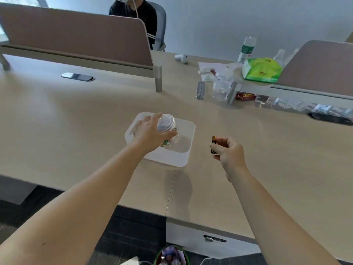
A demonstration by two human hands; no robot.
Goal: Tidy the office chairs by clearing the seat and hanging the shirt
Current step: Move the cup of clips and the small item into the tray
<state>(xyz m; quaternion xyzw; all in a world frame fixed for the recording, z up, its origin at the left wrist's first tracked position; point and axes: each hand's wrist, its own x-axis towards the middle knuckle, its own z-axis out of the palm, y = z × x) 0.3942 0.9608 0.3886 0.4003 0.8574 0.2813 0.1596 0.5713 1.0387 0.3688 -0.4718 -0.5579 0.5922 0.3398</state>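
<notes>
At the desk edge, we've got both hands out over the tabletop w/ small items.

Nearest us, our right hand [230, 152] pinches a small brown battery [213, 142] between thumb & curled fingers, held above the desk [76, 119], just right of the tray. Our left hand [150, 131] wraps around a clear plastic jar [165, 125], tilted, over a white tray [186, 131] in the desk's middle; colored bits show inside the jar, can't tell what. Shirt & chair seat aren't in our view. Farther back right: a clear cup [221, 88], a green tissue pack [261, 70], a water bottle [246, 48], earbud case [181, 57]. Far left, a brown divider panel [76, 35], w/ a person in a dark top [137, 14] seated behind it.
</notes>
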